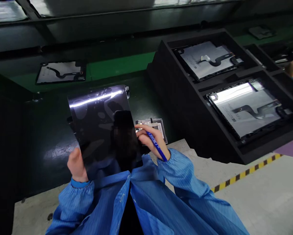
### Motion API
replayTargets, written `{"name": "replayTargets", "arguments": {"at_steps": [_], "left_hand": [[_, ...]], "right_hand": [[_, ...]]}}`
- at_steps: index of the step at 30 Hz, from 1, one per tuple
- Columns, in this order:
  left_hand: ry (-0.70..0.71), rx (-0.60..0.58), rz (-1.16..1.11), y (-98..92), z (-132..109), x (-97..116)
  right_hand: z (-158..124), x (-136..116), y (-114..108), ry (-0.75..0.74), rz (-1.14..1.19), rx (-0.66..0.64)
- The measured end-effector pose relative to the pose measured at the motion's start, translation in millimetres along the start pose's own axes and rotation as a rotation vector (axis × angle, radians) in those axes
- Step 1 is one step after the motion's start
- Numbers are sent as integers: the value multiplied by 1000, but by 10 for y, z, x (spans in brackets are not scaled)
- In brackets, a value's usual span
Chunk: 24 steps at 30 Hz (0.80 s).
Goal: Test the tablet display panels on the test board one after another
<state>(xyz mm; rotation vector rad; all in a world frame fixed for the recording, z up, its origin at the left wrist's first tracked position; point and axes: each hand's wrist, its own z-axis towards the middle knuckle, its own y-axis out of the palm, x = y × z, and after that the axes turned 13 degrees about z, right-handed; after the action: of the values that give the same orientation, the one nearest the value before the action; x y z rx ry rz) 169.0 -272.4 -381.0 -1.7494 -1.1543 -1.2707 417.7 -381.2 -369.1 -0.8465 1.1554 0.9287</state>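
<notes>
Two screen panels (244, 111) in a foam tray (176, 98), a third panel (60, 72) far left.

Head-worn view looking forward and down.

We were in an electronics factory. Black foam trays (185, 107) held display panels (246, 112), and hazard tape (244, 173) striped the concrete floor (259, 205).

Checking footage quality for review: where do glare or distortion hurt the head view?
In the head view, a white glare streak crosses the glossy dark panel in the left hand; glare washes out part of the lower display in the black foam tray; the wide lens seems to bend straight edges near the frame sides.
</notes>
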Motion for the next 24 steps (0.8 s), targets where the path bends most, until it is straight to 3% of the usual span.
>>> {"name": "replayTargets", "arguments": {"at_steps": [3, 5, 9, 12, 15, 20, 24], "left_hand": [[-34, 65, 102, 0, -186, 185], [72, 17, 352, -18, -285, 329], [547, -196, 699, -102, -299, 558], [905, -274, 941, -236, -194, 631], [1088, -297, 1101, -375, -64, 615], [1174, -270, 1208, -527, 225, 459], [1201, -217, 1384, -639, 456, 292]], "right_hand": [[59, -211, 138, -11, 107, -103], [110, -261, 125, -180, 39, -115], [186, -201, -13, -694, -95, -237], [285, -124, -76, -832, -305, -144], [463, -58, -34, -729, -324, 9], [663, 84, 117, -375, -26, -123], [610, 197, 91, -89, 295, -50]]}}
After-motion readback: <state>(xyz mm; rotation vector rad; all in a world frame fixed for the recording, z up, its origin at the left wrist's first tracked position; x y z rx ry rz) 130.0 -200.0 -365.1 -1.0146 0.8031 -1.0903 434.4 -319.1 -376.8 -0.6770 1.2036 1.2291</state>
